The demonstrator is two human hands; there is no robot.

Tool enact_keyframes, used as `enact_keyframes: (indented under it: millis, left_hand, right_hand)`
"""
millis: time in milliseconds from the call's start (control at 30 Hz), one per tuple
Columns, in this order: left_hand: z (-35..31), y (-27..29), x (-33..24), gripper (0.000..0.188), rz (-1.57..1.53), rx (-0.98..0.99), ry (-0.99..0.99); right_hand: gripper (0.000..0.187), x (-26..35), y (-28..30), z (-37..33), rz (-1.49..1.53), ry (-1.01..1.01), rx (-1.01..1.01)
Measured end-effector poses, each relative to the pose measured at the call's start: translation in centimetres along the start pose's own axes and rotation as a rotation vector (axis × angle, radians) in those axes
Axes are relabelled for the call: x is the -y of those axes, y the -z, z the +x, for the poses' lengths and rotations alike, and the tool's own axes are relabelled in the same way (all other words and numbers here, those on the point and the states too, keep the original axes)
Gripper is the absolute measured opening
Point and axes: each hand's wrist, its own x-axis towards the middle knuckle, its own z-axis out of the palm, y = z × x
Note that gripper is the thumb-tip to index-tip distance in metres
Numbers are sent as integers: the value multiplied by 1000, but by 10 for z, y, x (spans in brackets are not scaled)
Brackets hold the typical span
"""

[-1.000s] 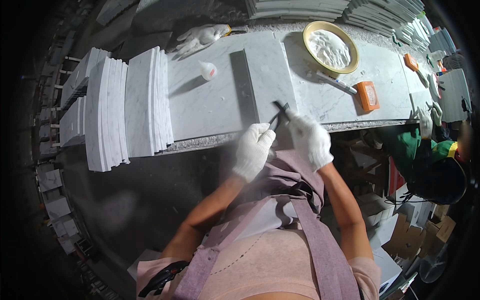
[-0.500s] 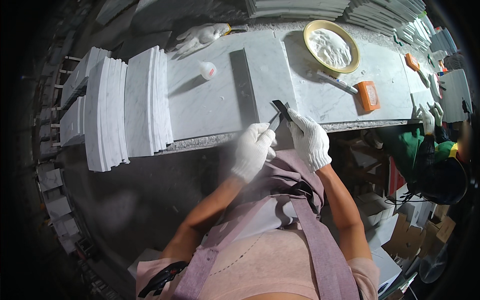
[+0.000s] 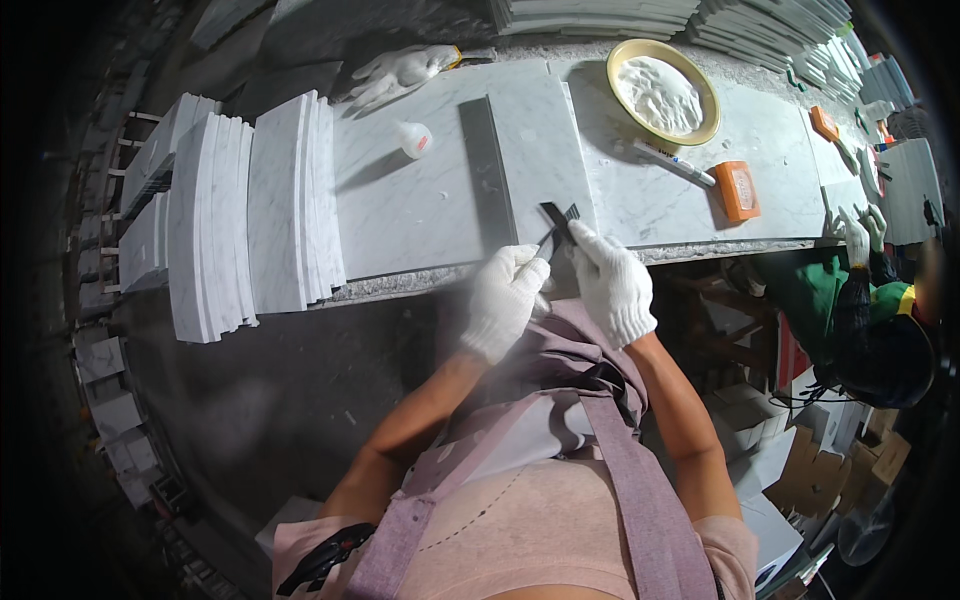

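Both my hands wear white knitted gloves and meet just in front of the bench edge. My left hand (image 3: 506, 303) is closed on a thin, dark grey blade-like strip (image 3: 546, 243), most of it hidden by the glove. Between the thumb and fingers of my right hand (image 3: 612, 285) is a flat black strip (image 3: 555, 217), its tip pointing up and left across the grey one. The exact kind of either piece is too small to tell. Beyond them lies a long white marble slab (image 3: 540, 140) on the bench.
Stacked marble strips (image 3: 290, 200) stand at the left. A white bottle (image 3: 414, 140), a yellow bowl of white powder (image 3: 660, 95), a marker (image 3: 675, 163), an orange block (image 3: 738, 190) and loose gloves (image 3: 400, 75) lie on the bench. Another person (image 3: 870, 300) works at the right.
My right hand has shifted slightly left, and the black strip has tilted and moved a little left with it. My left hand has barely moved.
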Motion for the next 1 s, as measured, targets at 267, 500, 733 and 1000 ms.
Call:
enact_keyframes:
  millis: [267, 500, 733, 1000]
  left_hand:
    - [-3, 2, -4, 26, -1, 12, -28]
    - [3, 1, 3, 24, 138, -87, -309]
    - [10, 14, 14, 30, 1075, -409, -1163]
    - [11, 12, 23, 36, 1028, -425, -1157]
  right_hand:
    - [33, -3, 2, 5, 48, -10, -10]
    - [36, 6, 11, -9, 227, 12, 125]
    - [38, 0, 37, -1, 108, 11, 28]
    - [37, 4, 32, -19, 189, 56, 20]
